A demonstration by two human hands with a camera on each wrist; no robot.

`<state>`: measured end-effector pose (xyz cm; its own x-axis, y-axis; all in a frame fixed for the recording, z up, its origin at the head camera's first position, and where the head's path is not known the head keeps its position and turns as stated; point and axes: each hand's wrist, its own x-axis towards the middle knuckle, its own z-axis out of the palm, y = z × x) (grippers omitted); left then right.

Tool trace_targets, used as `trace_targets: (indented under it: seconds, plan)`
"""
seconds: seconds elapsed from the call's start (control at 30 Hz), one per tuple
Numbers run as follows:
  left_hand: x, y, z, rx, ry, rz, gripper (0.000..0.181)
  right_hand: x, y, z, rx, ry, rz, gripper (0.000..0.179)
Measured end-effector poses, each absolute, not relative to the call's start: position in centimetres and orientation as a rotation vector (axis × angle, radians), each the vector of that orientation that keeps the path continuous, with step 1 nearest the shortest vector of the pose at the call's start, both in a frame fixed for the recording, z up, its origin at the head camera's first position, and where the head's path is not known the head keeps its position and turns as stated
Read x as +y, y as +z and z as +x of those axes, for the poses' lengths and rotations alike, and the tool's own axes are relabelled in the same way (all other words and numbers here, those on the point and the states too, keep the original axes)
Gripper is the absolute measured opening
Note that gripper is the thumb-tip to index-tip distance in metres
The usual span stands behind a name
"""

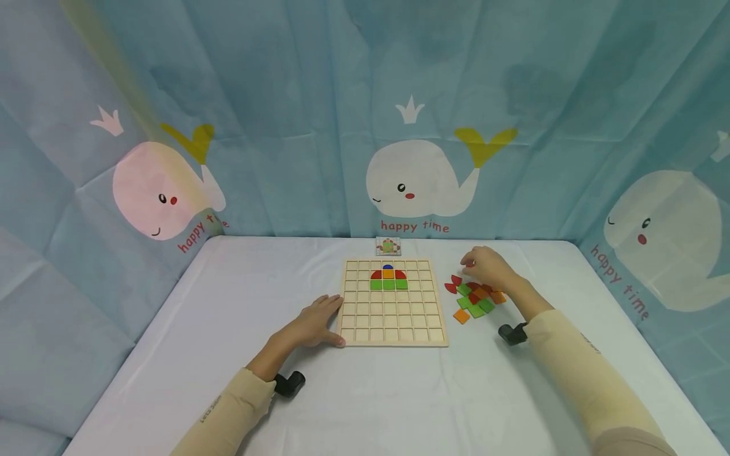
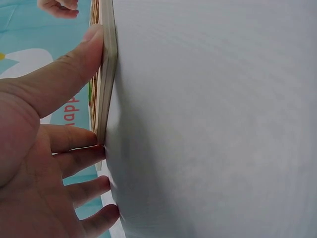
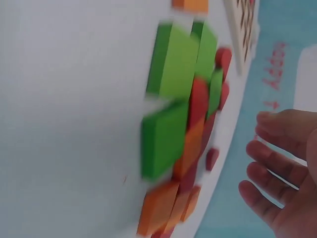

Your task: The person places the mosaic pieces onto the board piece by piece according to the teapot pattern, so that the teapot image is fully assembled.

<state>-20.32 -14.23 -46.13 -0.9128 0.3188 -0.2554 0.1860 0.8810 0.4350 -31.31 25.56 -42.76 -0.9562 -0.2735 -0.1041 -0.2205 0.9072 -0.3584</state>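
A wooden grid board (image 1: 390, 320) lies on the white table. In its upper cells sit a small blue piece (image 1: 388, 267), an orange square (image 1: 388, 274) between two red curved pieces (image 1: 376, 275), and a row of green squares (image 1: 389, 285). My left hand (image 1: 315, 322) touches the board's left edge, thumb at the near corner and fingers spread along the side. Over the far side of a loose pile of green, orange and red pieces (image 3: 173, 64), my right hand (image 1: 490, 266) hovers, fingers loosely bent. No piece shows between its fingers in the right wrist view.
A small pattern card (image 1: 388, 246) lies just beyond the board. One orange square (image 1: 461, 316) rests at the near side of the pile, and a red piece (image 3: 212, 158) sits apart near the right fingertips. A blue whale-print curtain (image 1: 319, 177) stands behind the table.
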Motion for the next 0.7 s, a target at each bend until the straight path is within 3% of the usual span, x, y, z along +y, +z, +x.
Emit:
trace_targets:
  seconds: [0.7]
  plan:
    - [-14.3,-46.2,-20.3,2.737,0.586,0.400,0.098,30.6,-43.8,-31.6,2.802,-0.538,-0.168,0.033]
